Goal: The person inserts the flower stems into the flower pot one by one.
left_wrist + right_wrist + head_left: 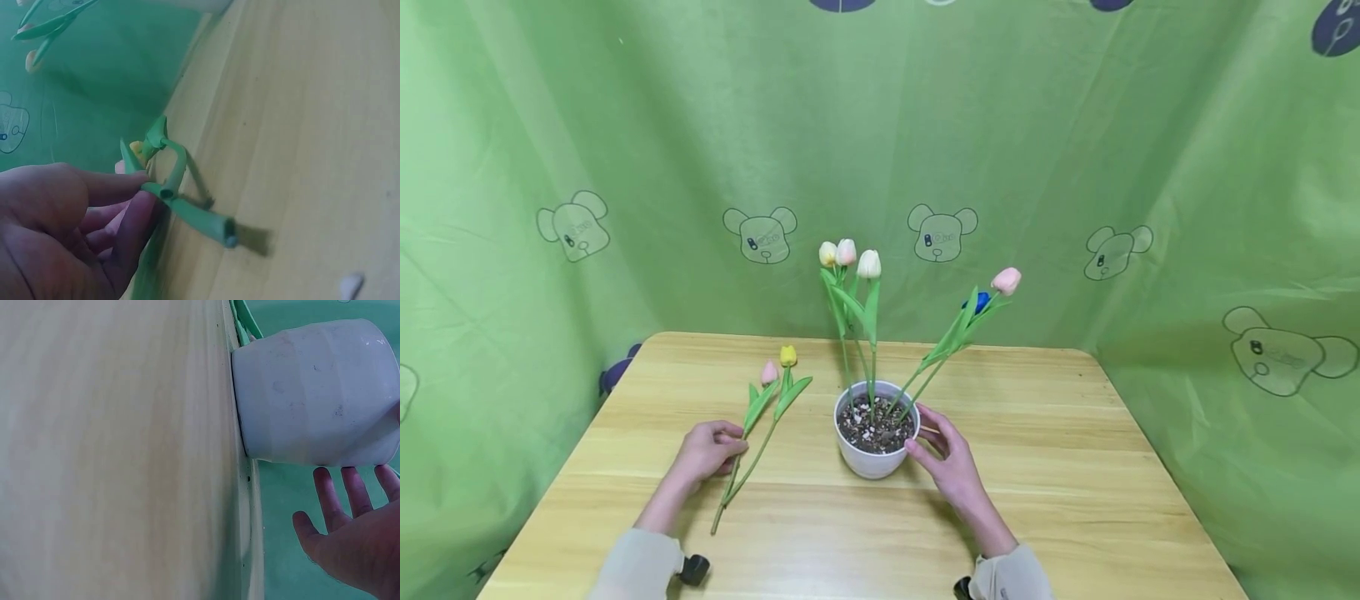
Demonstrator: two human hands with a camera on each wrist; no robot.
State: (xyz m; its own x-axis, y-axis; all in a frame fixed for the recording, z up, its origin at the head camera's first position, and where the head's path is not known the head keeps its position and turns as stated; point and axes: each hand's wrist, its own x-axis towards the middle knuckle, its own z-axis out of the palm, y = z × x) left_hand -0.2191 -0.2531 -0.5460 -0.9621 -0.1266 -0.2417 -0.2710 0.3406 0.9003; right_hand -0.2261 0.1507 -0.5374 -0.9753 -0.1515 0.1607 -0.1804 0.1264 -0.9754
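Observation:
On the left of the table, my left hand (706,450) pinches the stem of a pink tulip (770,372) between thumb and fingers. A yellow tulip (787,357) lies beside it, its stem (178,169) crossing close to the held one. My right hand (951,462) rests against the right side of a white flowerpot (872,465), thumb near the rim. In the right wrist view its fingertips (322,478) touch the pot wall, fairly straight and spread. White tulips (869,264) and others stand in the potting soil (868,429); a pink tulip (1006,281) and a blue tulip (977,302) lean right.
The wooden table (1075,467) carries the pot near its middle. Behind it and at both sides hangs a green curtain (880,150) printed with bear heads. The leaning tulips reach out over the table's right half.

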